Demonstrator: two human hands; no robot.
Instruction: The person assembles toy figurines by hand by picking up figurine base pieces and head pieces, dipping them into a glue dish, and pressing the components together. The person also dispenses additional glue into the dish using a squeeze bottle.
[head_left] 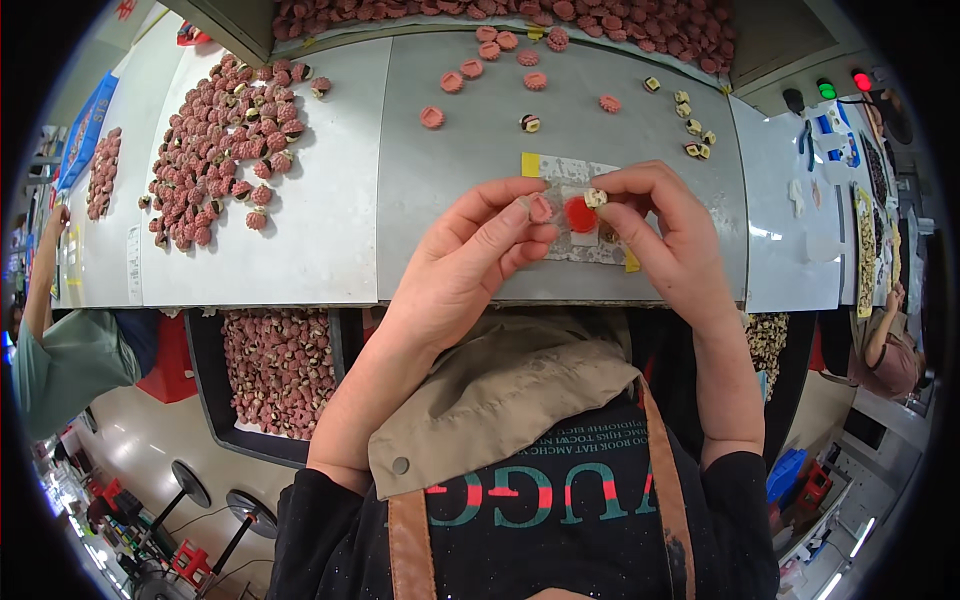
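Observation:
My left hand (480, 232) pinches a small pink scalloped piece (541, 208) between thumb and fingers, its hollow side showing. Close by on the right, my right hand (668, 222) grips a small cream-and-black block (596, 198) between thumb and forefinger. The two pieces are held apart, level with each other. Below them a round red patch (580, 214) shows on a whitish sheet (570, 250) with yellow tape at its corners. My fingers hide part of the sheet.
Loose pink scalloped pieces (432, 117) and several cream-and-black blocks (694, 127) lie on the grey tabletop (440, 160). At left is a heap of joined pieces (215, 150); pink pieces (640, 35) fill the back. Filled bins (280, 365) sit below the front edge. Other people work at both sides.

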